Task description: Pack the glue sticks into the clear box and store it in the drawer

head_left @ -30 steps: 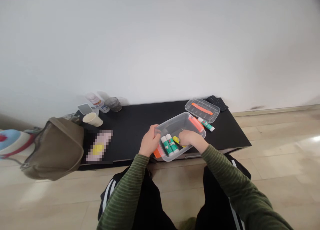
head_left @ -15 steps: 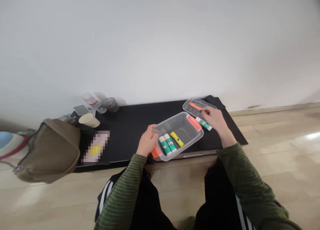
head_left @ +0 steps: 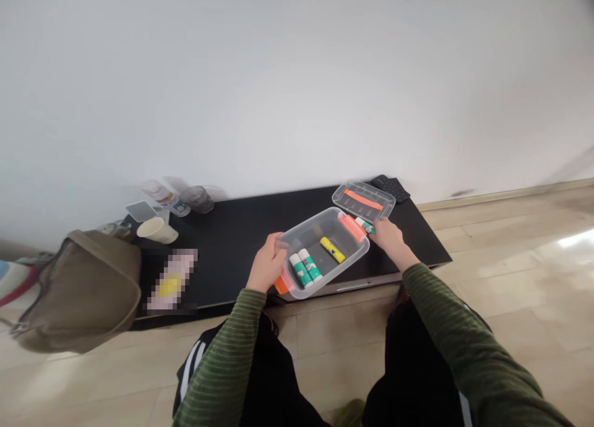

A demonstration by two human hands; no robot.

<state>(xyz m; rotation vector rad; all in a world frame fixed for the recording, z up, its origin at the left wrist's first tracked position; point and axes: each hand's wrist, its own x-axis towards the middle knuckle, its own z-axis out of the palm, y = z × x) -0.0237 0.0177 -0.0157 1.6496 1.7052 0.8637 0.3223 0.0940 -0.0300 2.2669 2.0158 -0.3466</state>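
My left hand [head_left: 268,263] grips the left rim of a clear plastic box [head_left: 331,219] with orange latches. Inside the box, two green-and-white glue sticks [head_left: 305,267] lie side by side near the left end, and a yellow tube [head_left: 333,250] lies to their right. My right hand [head_left: 388,236] is closed on another green-and-white glue stick [head_left: 365,225], just outside the box's right latch; its fingers cover the lower part of the stick. Behind that hand rests the clear box lid [head_left: 341,199] with an orange strip.
On the black table [head_left: 260,216] stand a paper cup [head_left: 158,231], a dark glass [head_left: 197,200] and a white bottle [head_left: 164,197] at the left. A brown bag [head_left: 93,284] sits at the left end. A black patterned item [head_left: 397,189] lies behind the lid, near the wall.
My right hand has moved from the lid's orange strip down to the glue stick beside the box and taken hold of it. The yellow tube has shifted inside the box. The view has moved slightly.
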